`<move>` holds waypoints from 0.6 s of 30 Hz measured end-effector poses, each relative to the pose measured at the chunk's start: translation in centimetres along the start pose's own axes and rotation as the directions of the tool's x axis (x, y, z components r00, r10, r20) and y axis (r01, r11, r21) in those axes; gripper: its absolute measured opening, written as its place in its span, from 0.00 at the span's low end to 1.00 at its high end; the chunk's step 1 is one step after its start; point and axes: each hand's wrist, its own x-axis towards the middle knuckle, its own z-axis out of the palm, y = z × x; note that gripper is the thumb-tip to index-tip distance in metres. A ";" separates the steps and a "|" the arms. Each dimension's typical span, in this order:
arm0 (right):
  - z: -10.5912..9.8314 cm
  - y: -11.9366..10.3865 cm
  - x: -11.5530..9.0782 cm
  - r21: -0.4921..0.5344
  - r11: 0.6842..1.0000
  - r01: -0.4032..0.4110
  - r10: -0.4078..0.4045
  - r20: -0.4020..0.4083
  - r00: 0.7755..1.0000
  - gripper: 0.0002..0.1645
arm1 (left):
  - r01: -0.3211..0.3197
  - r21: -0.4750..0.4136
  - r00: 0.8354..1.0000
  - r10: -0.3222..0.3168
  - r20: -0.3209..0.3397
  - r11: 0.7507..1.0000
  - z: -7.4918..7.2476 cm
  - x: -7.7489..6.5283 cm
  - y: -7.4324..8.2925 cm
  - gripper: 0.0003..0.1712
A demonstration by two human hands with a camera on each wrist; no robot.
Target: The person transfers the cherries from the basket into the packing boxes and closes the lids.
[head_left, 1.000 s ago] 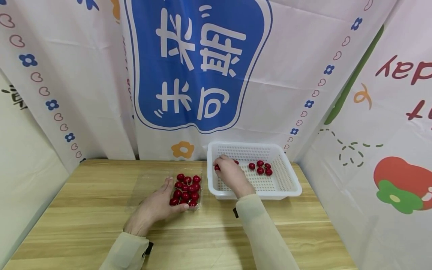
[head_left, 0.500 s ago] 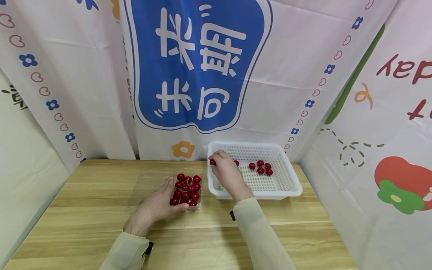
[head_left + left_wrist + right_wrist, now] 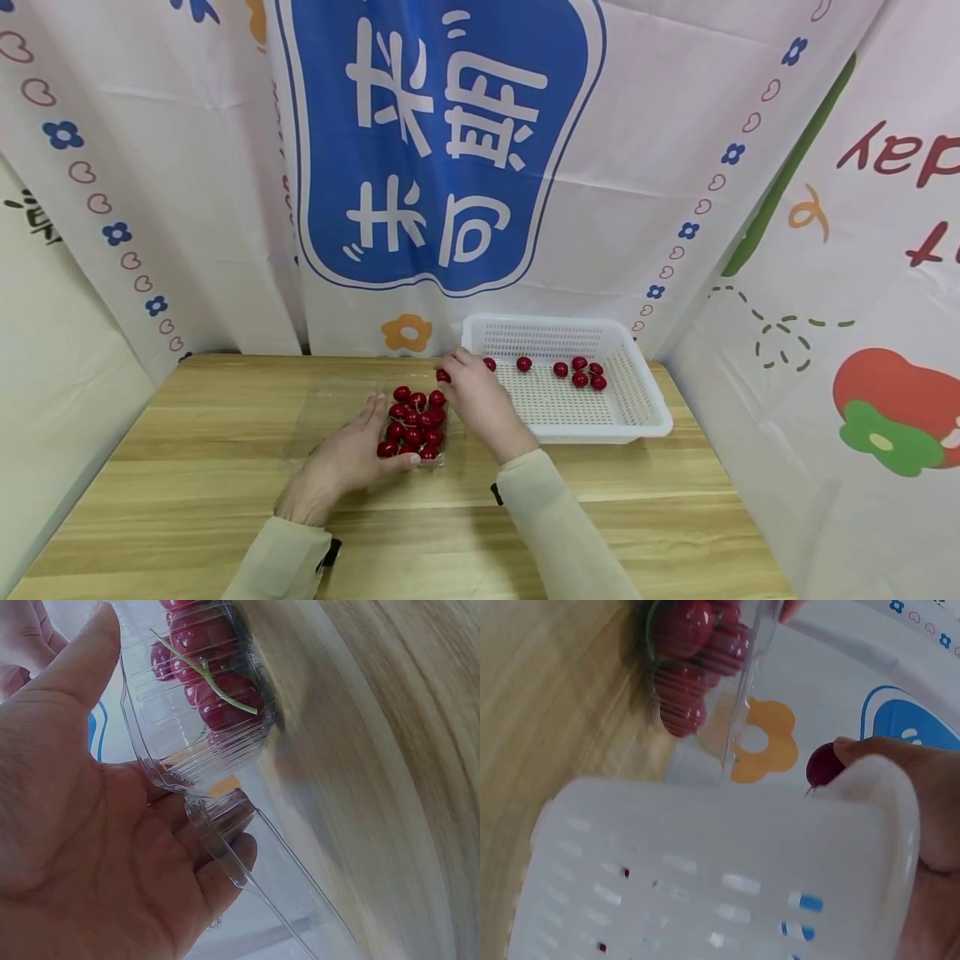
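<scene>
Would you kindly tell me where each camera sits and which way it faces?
Head: worn on the head, facing forward and down at the wooden table and white perforated plastic basket; left hand, right hand and beige sleeves show.
Left wrist: worn there, facing the clear plastic box of red cherries; left hand shows large, part of the right beyond.
Right wrist: worn there, facing past the basket towards the box; right hand shows, pinching a cherry.
Shared: head and right wrist both show the basket.

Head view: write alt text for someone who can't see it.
A right hand pinches a cherry near the back right corner of an open clear box of cherries, while the left hand rests against the box. To its right, a white basket holds more cherries.
</scene>
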 end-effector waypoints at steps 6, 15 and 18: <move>0.9 -1.1 0.3 -0.092 0.994 0.051 -0.048 0.038 0.998 0.16 | -0.001 -0.007 1.000 0.001 0.001 1.000 0.0 0.1 -0.1 0.76; 2.1 -2.9 0.7 -0.250 0.965 0.078 -0.030 0.190 0.981 0.17 | -0.020 -0.023 1.000 0.020 -0.002 1.000 0.0 -0.1 -0.1 0.75; 2.7 -3.3 0.6 -0.293 0.951 0.102 -0.038 0.217 0.975 0.16 | -0.027 -0.025 1.000 0.027 -0.005 0.999 0.0 -0.2 -0.1 0.75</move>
